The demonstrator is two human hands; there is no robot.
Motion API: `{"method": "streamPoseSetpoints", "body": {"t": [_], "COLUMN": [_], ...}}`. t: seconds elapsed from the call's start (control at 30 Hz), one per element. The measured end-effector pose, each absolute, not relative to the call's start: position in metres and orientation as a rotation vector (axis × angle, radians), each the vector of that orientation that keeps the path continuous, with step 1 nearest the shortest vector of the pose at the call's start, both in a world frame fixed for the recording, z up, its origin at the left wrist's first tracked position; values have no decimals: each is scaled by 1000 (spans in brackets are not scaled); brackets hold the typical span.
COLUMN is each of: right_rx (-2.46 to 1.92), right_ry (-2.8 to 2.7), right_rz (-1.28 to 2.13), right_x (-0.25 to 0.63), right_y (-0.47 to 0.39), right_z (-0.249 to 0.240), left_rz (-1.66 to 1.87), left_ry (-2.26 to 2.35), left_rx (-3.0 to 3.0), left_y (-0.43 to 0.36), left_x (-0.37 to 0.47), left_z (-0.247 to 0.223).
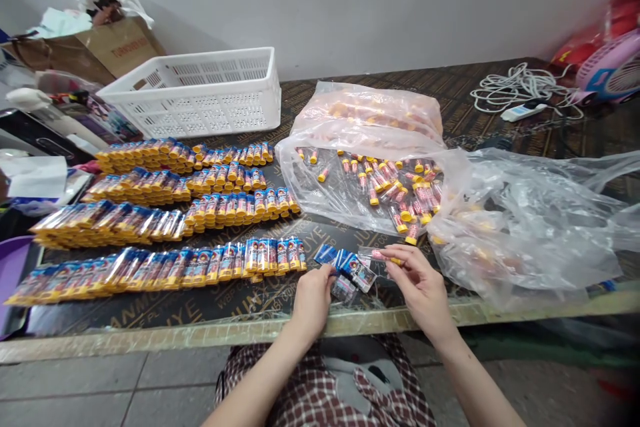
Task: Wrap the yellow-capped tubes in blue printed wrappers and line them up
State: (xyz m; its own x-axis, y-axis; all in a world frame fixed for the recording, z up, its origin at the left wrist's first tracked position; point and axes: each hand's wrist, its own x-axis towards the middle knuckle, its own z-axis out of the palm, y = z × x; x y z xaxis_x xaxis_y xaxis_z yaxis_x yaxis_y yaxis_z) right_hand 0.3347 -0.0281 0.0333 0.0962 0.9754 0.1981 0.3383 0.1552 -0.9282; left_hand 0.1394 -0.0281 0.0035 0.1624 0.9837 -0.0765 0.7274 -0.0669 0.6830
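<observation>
Near the front edge of the table, my right hand (417,283) pinches a small clear tube (383,255) with pink contents and a yellow cap. My left hand (314,297) has its fingers closed at the left edge of a small pile of blue and clear printed sleeves (350,265); what lies between its fingertips is too small to name. Behind my right hand, many loose yellow-capped tubes (383,180) lie on an open plastic bag (335,203). Rows of tubes in blue printed sleeves (200,267) stand to the left, some stacked.
A white plastic basket (200,103) stands at the back left, beside a brown paper bag (120,47). Crumpled clear plastic (540,213) covers the right side. A coiled white cable (525,90) and a pink fan (610,70) are at the back right. The table edge (200,335) runs in front.
</observation>
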Motion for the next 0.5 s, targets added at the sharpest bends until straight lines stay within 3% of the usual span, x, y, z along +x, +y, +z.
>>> {"method": "streamPoseSetpoints", "body": {"t": [0.13, 0.3, 0.5], "right_rx": [-1387, -1398, -1399], "right_ry": [-1446, -1466, -1408], "right_rz": [767, 697, 650], "right_x": [333, 333, 331], "right_y": [-32, -35, -39], "right_z": [32, 29, 26], "left_rz": [376, 454, 727], "left_ry": [1658, 1605, 1565], "left_rx": [2199, 2466, 1941], "left_y": [-32, -35, -34], "left_x": [141, 141, 142], "left_z": [-5, -3, 6]}}
